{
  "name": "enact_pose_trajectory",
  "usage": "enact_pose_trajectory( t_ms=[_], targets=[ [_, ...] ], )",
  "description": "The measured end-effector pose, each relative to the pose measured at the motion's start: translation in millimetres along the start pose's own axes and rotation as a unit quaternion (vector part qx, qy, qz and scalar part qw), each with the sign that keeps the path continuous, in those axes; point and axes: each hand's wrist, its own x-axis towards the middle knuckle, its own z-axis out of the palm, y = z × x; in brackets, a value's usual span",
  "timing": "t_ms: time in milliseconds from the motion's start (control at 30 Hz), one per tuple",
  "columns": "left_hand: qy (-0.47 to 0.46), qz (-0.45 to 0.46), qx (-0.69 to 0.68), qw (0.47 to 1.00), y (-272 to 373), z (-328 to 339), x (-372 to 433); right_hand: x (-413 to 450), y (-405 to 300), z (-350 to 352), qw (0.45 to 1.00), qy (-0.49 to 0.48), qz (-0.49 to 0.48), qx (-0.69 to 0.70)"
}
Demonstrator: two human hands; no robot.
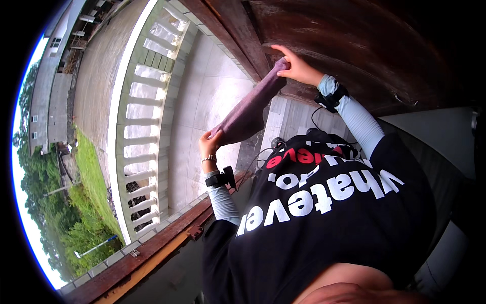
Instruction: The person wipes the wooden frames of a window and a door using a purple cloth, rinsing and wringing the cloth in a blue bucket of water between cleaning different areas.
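Observation:
A mauve cloth is stretched slantwise between my two hands, its lower edge sagging. My left hand pinches its lower left end between thumb and fingers. At the upper right end, my right hand grips the cloth, with one finger extended towards the dark brown wooden door. Whether that fingertip touches the door cannot be made out. Black straps hold small devices on both wrists, the left wrist device and the right wrist device, with thin cables running from them.
A wooden door frame borders the doorway at lower left. Beyond it lie a tiled balcony floor and a white balustrade. A metal door handle sits on the door's right part. Grass and buildings show outside.

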Motion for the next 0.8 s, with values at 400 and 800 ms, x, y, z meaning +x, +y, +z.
enact_pose_trajectory(
  t_ms=[400, 800],
  targets=[
    [-0.031, 0.215, -0.173, 0.961, 102, -15, -38, 35, -42, -39, 0.961, 0.096, -0.140, -0.217],
    [0.055, 0.383, 0.167, 0.907, 165, -24, -68, 29, -35, -62, 0.995, 0.063, -0.028, -0.074]
  ],
)
